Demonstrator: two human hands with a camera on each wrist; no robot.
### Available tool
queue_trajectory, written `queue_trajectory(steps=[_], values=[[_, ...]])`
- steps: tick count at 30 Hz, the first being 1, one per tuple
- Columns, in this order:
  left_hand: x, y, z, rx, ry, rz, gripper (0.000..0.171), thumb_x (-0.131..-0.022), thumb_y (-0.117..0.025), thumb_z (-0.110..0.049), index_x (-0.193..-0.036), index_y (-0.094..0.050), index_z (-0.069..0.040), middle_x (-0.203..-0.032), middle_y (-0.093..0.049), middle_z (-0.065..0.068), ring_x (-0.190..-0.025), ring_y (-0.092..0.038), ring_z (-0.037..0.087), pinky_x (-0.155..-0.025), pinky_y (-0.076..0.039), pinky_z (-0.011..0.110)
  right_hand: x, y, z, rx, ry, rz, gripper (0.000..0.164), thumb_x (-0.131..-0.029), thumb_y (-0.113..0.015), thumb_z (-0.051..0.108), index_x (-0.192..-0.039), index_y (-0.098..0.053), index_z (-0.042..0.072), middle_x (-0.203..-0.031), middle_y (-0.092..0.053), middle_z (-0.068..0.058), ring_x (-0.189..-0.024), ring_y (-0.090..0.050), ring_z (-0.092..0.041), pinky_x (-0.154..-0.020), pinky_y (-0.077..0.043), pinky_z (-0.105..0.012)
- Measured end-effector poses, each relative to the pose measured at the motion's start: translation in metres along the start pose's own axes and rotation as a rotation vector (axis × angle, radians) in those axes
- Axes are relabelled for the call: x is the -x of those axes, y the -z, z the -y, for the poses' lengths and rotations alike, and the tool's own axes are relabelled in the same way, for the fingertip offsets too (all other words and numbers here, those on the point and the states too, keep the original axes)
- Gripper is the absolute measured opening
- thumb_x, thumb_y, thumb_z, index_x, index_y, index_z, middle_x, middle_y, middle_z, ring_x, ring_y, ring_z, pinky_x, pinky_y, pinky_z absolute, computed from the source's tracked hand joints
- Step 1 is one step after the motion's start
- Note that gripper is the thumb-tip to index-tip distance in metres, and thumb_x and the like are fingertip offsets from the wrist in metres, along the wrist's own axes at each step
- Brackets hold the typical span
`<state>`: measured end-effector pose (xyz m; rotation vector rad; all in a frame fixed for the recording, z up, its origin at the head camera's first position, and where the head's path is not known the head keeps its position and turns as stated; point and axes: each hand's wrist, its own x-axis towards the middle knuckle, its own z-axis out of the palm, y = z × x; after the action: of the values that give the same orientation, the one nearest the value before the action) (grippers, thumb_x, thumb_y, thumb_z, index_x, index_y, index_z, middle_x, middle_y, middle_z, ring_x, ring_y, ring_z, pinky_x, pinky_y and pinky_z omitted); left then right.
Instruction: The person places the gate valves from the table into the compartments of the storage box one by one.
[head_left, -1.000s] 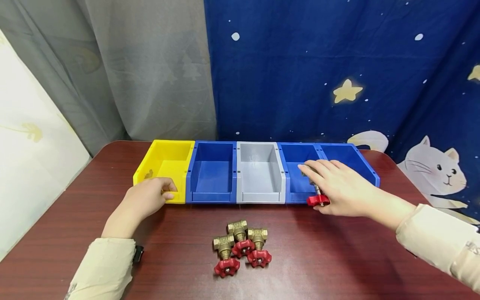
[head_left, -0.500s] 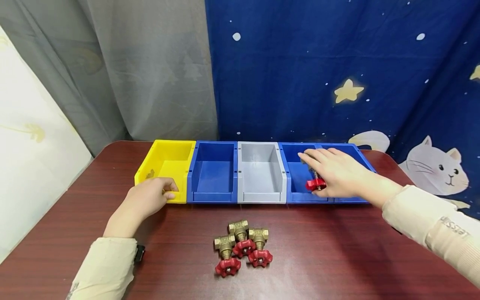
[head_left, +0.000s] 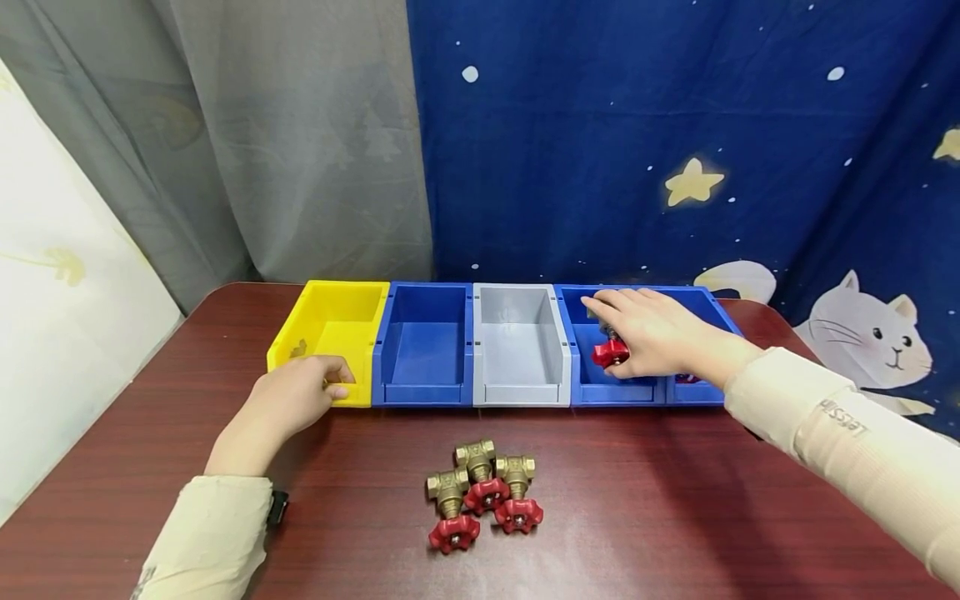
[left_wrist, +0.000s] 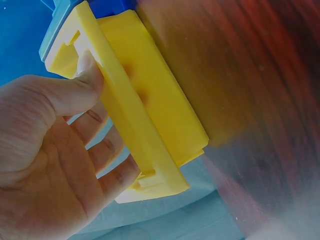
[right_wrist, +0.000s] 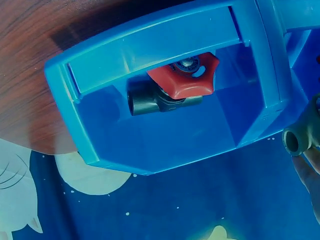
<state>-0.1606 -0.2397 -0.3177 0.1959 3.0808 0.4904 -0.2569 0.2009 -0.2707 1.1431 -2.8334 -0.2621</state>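
Note:
My left hand [head_left: 294, 397] grips the front rim of the yellow bin [head_left: 351, 395]. In the left wrist view its thumb [left_wrist: 90, 75] lies on one side of the rim, the other fingers behind it. Over the blue bin [head_left: 600, 392] second from the right, my right hand [head_left: 652, 335] holds a brass valve with a red handwheel [head_left: 611, 352]. The right wrist view catches only that valve's brass end [right_wrist: 296, 140] and a few fingertips. Another valve [right_wrist: 182, 82] lies inside the rightmost blue bin [right_wrist: 155, 47].
Three brass valves with red handwheels [head_left: 517, 515] lie close together on the brown table [head_left: 360, 517]. A grey bin [head_left: 521, 395] and another blue bin [head_left: 423, 395] stand between the yellow bin and the right-hand blue ones. Curtains [head_left: 525, 167] hang behind the table.
My right hand has moved left and away from me with the valve, from the bin's front edge to over its inside. The left hand stays on the yellow bin.

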Motion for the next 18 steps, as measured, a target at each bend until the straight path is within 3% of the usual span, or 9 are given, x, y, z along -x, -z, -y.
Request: queue_trajectory(steps=[18], values=[[-0.001,0.0,0.001,0.007,0.015,0.002,0.006,-0.091,-0.071,-0.019,-0.087,-0.068,-0.015,-0.083,-0.064,0.002,-0.078,-0.056,0.025,-0.073,-0.048,0.048,-0.017,-0.02,0.0,-0.053,-0.028,0.08,0.099,-0.076,-0.082,0.045,-0.151,-0.035,0.002,-0.148,-0.043,-0.021,-0.132,-0.043,-0.041,-0.109,-0.03,-0.06]])
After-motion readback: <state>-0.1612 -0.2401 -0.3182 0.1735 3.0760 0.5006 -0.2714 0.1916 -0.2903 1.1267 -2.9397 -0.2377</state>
